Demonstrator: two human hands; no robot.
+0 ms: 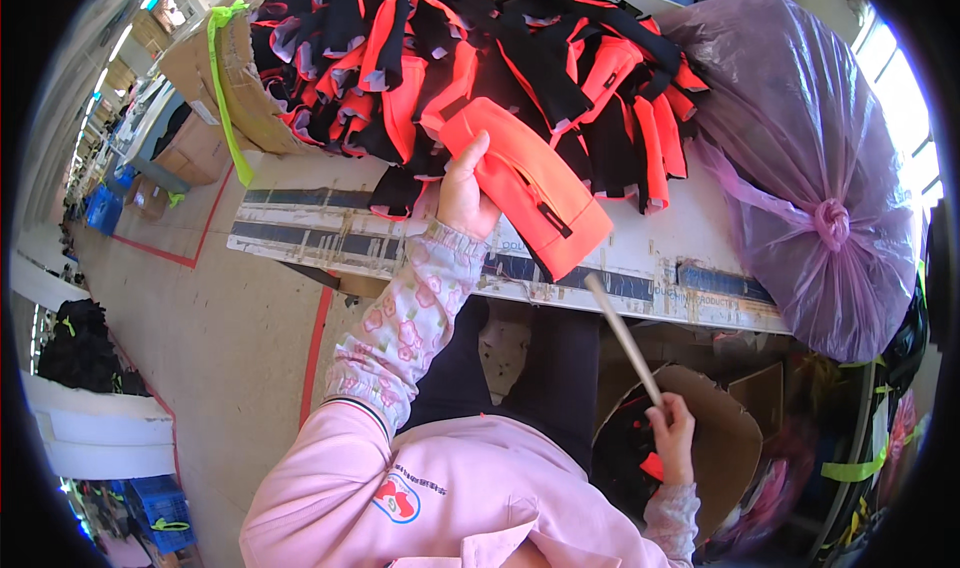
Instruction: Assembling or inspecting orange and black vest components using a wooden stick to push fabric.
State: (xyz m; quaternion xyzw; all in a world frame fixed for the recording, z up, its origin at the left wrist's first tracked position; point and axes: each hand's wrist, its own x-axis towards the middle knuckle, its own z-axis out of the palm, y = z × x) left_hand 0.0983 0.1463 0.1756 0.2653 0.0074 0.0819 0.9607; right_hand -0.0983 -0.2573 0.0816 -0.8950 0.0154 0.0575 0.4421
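Observation:
My left hand (467, 196) is closed on a bright orange fabric piece (548, 193) with a zipper and a black edge, its thumb on top. The piece is held over the front part of the white table (690, 253). Low on the right, my right hand (675, 438) grips one end of a thin, flat, pale stick (628, 346). The other end of the stick points up toward the table edge, just below the orange piece. Beyond my left hand lies a large heap of similar orange and black fabric pieces (400, 93).
A knotted purple plastic bag (790, 128) bulges over the table's right end. A cardboard box (205, 63) with a yellow-green strap (222, 98) stands at the left. Below my right hand is an open carton (725, 448) with dark and orange scraps. Red lines (316, 353) mark the floor.

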